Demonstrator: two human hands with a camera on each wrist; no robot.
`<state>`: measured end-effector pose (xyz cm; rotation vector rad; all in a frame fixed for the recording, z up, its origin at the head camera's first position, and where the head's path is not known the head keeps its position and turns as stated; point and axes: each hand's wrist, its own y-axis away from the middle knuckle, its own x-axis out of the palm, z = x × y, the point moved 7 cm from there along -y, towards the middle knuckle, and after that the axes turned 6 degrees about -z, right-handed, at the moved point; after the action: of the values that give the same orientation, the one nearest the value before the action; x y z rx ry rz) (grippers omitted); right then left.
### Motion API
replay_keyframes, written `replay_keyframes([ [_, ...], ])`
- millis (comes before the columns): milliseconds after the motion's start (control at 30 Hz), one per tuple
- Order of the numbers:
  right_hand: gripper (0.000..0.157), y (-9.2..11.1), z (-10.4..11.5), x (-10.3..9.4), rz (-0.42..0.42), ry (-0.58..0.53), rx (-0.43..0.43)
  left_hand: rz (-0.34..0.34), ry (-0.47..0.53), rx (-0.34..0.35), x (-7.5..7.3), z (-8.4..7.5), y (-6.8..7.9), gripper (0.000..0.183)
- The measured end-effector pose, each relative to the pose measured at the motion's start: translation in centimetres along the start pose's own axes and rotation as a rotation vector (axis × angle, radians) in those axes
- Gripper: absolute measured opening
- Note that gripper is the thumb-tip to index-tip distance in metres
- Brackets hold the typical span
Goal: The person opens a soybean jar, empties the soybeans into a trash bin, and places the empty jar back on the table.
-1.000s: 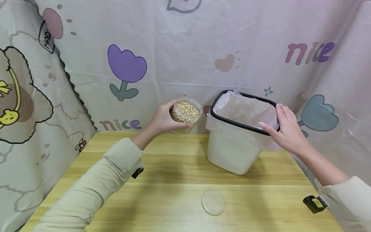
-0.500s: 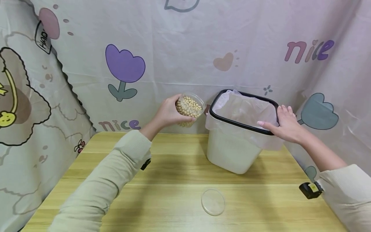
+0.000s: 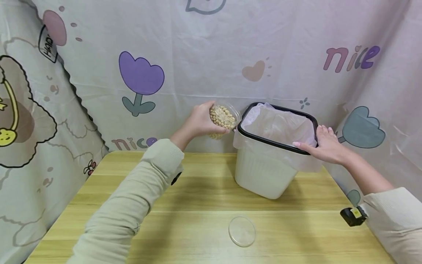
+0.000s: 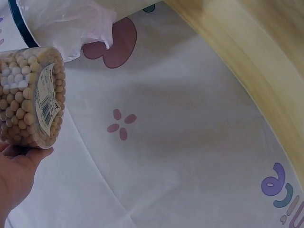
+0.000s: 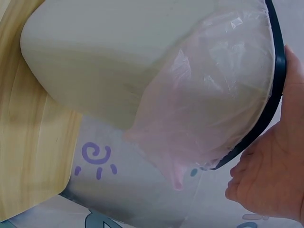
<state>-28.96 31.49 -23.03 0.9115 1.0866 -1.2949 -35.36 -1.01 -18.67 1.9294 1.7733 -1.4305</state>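
My left hand [image 3: 202,119] grips a clear plastic jar of soybeans [image 3: 221,116], thumb on the near side. The jar has no lid on and leans to the right, its mouth beside the left rim of the bin. A barcode label shows on its base in the left wrist view, where part of the left hand [image 4: 18,178] is below the jar [image 4: 31,97]. A white bin [image 3: 263,172] with a black rim and a thin pinkish liner bag [image 3: 280,126] stands on the table. My right hand [image 3: 326,146] rests on the rim's right corner, thumb laid over the front edge.
A clear round lid [image 3: 242,231] lies flat on the wooden table [image 3: 197,227], in front of the bin. A printed curtain [image 3: 204,55] hangs close behind the table and along both sides.
My left hand has carried the jar right and slightly up towards the bin, tilting it further. The right hand has shifted slightly on the rim. The bin and lid stay put.
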Motion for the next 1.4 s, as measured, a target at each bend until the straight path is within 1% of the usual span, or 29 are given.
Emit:
replay_keyframes([
  [100, 0.104, 0.1, 0.0, 0.1, 0.016, -0.025, -0.012, 0.012, -0.003, 0.009, 0.3, -0.4, -0.3, 0.082],
  [200, 0.104, 0.1, 0.1, 0.1, 0.027, -0.039, -0.018, 0.027, -0.004, 0.002, 0.6, -0.7, -0.6, 0.076],
  [400, 0.105, 0.1, 0.1, 0.3, 0.028, -0.037, -0.014, 0.043, -0.017, -0.014, 0.9, -1.3, -1.0, 0.077],
  [600, 0.106, 0.1, 0.1, 0.3, 0.036, -0.043, -0.022, 0.044, -0.036, 0.007, 1.0, -1.9, -1.4, 0.076],
  [867, 0.107, 0.3, -0.1, 0.5, 0.075, -0.093, -0.015, 0.068, -0.079, 0.017, 1.3, -2.3, -1.3, 0.065],
  [967, 0.107, 0.3, -0.3, 0.5, 0.087, -0.099, -0.021, 0.074, -0.099, 0.015, 1.4, -2.4, -1.3, 0.068],
  [1100, 0.107, 0.1, -0.3, 0.6, 0.097, -0.100, -0.023, 0.079, -0.118, 0.014, 1.4, -2.6, -1.5, 0.080],
  [1133, 0.107, 0.1, -0.3, 0.5, 0.099, -0.098, -0.022, 0.080, -0.124, 0.016, 1.4, -2.7, -1.5, 0.080],
  [1233, 0.106, 0.1, -0.3, 0.5, 0.102, -0.099, -0.022, 0.084, -0.152, 0.017, 1.5, -3.0, -1.8, 0.078],
  [1333, 0.106, 0.1, -0.2, 0.5, 0.104, -0.099, -0.019, 0.091, -0.213, 0.018, 1.6, -3.5, -2.0, 0.071],
  [1400, 0.106, 0.1, -0.2, 0.5, 0.101, -0.099, -0.020, 0.096, -0.258, 0.031, 1.8, -3.8, -2.2, 0.071],
])
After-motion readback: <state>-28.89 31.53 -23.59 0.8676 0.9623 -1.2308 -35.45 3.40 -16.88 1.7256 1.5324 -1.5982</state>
